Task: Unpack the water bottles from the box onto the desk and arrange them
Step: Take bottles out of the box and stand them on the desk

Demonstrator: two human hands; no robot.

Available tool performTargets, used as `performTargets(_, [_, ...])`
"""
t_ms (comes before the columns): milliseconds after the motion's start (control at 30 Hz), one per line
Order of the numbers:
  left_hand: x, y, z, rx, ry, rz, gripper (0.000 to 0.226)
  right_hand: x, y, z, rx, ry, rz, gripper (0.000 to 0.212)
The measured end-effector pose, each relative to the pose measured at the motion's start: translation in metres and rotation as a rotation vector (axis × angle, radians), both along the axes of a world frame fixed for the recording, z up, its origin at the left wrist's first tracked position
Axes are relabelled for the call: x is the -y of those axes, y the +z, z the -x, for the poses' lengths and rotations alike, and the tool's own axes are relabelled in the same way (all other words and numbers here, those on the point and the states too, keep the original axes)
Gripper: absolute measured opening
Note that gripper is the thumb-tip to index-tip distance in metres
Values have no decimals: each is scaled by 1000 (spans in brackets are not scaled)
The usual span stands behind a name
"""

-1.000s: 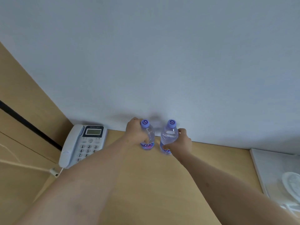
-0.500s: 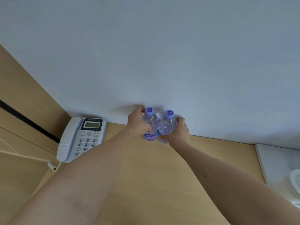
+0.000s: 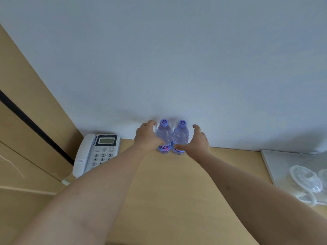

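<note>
Two clear water bottles with purple caps stand upright side by side, touching, at the back of the wooden desk point(image 3: 168, 191) against the white wall. My left hand point(image 3: 146, 138) sits just left of the left bottle point(image 3: 164, 135). Its fingers are spread and off the bottle, and its thumb lies in front of the label. To the right of the right bottle point(image 3: 180, 134) is my right hand point(image 3: 199, 142), open, fingers away from the bottle and thumb near its base. No box is in view.
A white desk phone point(image 3: 96, 152) lies at the back left, its cord running off the left edge. A white tray point(image 3: 283, 167) with clear plastic lids point(image 3: 306, 181) lies at the right. A wooden panel rises on the left.
Both hands pushed the two bottles back towards the wall and together until they touch. The fingers have now loosened and come off the bottles.
</note>
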State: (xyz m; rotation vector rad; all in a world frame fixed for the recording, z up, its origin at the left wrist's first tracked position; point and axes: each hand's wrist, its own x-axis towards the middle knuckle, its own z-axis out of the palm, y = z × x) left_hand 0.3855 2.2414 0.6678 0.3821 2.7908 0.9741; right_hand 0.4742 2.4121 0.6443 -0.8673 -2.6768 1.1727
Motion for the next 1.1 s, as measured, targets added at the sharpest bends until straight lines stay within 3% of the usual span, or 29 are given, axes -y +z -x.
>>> performTargets(333, [-18,53,-77,-183,-228,-10,60,5,60,-112,-7,-98,-205,118])
performTargets(733, [-141,53,-219,-297,-702,144,68,-62,79,-305,118,-430,-290,120])
performTargets(900, [-216,50,-307,-359,-897,185,66,-99,66,-411,152,-626,-233,120])
performTargets(1100, [-287,19,-436,-299,-1122,237,72,-135,38,-547,227,-892,-110,124])
